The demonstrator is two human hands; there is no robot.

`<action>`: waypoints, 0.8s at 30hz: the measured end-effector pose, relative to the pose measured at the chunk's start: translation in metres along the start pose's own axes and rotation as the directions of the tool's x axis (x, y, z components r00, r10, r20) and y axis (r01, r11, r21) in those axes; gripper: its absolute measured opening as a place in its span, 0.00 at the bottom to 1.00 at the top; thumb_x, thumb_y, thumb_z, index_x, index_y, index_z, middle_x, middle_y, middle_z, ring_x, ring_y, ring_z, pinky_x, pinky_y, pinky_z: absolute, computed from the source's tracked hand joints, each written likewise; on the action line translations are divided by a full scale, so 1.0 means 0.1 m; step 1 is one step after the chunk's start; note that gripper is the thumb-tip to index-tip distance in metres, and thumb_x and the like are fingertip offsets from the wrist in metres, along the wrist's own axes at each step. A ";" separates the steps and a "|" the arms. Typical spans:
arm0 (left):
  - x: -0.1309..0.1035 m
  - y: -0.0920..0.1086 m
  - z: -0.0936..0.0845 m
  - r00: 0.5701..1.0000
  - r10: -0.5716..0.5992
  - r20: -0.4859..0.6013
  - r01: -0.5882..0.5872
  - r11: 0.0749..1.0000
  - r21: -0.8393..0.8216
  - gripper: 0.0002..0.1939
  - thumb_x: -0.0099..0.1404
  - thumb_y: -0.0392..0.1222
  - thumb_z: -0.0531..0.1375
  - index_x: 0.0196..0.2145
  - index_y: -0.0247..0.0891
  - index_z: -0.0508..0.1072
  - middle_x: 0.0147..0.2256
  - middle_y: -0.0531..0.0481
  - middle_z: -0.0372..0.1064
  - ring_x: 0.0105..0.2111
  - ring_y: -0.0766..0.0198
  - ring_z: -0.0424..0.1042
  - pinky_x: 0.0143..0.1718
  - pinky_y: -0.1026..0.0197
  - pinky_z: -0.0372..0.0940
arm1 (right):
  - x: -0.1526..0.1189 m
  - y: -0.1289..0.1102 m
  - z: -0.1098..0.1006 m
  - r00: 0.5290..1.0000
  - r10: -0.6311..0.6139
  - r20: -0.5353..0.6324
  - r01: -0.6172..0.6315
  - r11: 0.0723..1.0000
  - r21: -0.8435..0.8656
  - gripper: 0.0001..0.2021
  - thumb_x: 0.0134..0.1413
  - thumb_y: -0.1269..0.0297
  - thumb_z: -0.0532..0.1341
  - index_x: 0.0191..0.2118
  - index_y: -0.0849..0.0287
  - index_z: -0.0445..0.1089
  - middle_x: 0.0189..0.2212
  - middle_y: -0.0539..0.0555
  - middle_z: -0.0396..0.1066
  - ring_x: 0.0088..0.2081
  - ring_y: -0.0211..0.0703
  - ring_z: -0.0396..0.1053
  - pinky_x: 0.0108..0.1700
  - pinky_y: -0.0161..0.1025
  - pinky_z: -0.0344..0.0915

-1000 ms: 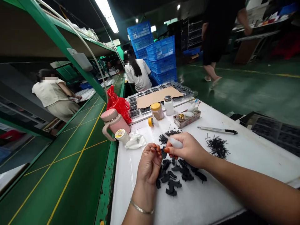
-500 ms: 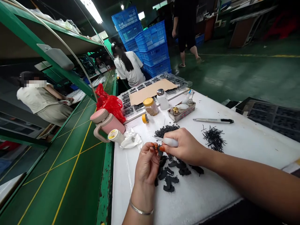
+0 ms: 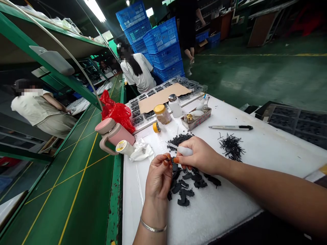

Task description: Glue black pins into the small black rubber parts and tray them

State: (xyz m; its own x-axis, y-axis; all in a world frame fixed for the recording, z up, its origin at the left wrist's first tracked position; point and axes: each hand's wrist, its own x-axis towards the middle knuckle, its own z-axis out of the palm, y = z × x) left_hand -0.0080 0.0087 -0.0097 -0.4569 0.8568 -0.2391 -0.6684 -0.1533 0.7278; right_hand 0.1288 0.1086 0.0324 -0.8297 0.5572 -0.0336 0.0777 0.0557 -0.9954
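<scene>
My left hand (image 3: 158, 177) pinches a small dark part (image 3: 169, 159) between thumb and fingers. My right hand (image 3: 199, 154) is closed around a white squeeze bottle with a thin needle tip (image 3: 185, 150), the tip pointing left. Its thumb and fingertip also meet the dark part beside my left fingers. Below both hands lie several black moulded plastic pieces (image 3: 184, 197), partly covered by the hands. Just beyond the bottle is a heap of tiny black rings (image 3: 180, 140). Thin black pins (image 3: 232, 147) form a pile to the right.
A pen (image 3: 230, 128), a small box of bottles (image 3: 196, 119), a yellow-lidded jar (image 3: 162, 114) and a pink mug (image 3: 114, 134) stand around the white tabletop (image 3: 219, 217). Behind them is a compartment tray (image 3: 138, 119) under cardboard. A green conveyor belt (image 3: 68, 190) runs along the left.
My hands stay together, with the dark part shifted slightly between the fingers. The camera view has moved a little. In the background, a walking person has moved left.
</scene>
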 end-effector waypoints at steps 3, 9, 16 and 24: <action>0.00 0.00 0.00 1.000 0.000 0.011 0.000 1.000 0.007 0.16 0.38 0.32 0.75 0.25 0.35 0.75 0.29 0.52 0.73 0.27 0.70 0.72 0.27 0.74 0.69 | 0.00 0.00 0.00 1.000 -0.001 -0.008 0.001 1.000 -0.021 0.12 0.45 0.60 0.65 0.21 0.62 0.67 0.16 0.49 0.67 0.17 0.33 0.60 0.19 0.30 0.54; -0.01 -0.01 -0.01 1.000 -0.002 -0.006 0.002 1.000 0.016 0.16 0.38 0.31 0.74 0.25 0.35 0.75 0.30 0.51 0.73 0.27 0.70 0.72 0.28 0.73 0.69 | -0.02 0.00 -0.01 0.998 -0.058 -0.038 0.051 0.984 -0.173 0.10 0.47 0.63 0.61 0.22 0.62 0.67 0.16 0.49 0.65 0.18 0.32 0.59 0.19 0.30 0.51; -0.01 0.01 0.01 1.000 0.008 -0.006 -0.008 1.000 0.015 0.16 0.37 0.31 0.74 0.25 0.33 0.75 0.29 0.51 0.73 0.26 0.70 0.72 0.27 0.75 0.69 | -0.07 0.00 -0.01 0.906 -0.421 -0.042 0.338 0.781 -0.525 0.08 0.49 0.69 0.59 0.21 0.62 0.66 0.18 0.49 0.65 0.22 0.33 0.60 0.26 0.32 0.52; -0.02 0.00 0.00 0.999 0.034 0.035 -0.034 0.999 0.007 0.14 0.40 0.30 0.73 0.25 0.36 0.76 0.30 0.52 0.72 0.26 0.71 0.71 0.28 0.73 0.69 | -0.11 0.13 0.02 0.753 -0.656 0.062 0.515 0.527 -0.676 0.05 0.47 0.73 0.55 0.27 0.61 0.67 0.22 0.51 0.69 0.24 0.37 0.64 0.28 0.34 0.54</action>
State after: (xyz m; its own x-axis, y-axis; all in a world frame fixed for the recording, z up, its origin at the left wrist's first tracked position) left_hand -0.0074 0.0063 -0.0090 -0.4586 0.8677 -0.1917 -0.6485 -0.1793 0.7398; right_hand 0.1379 0.1019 0.0200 -0.7098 0.3313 0.6217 -0.0129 0.8763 -0.4817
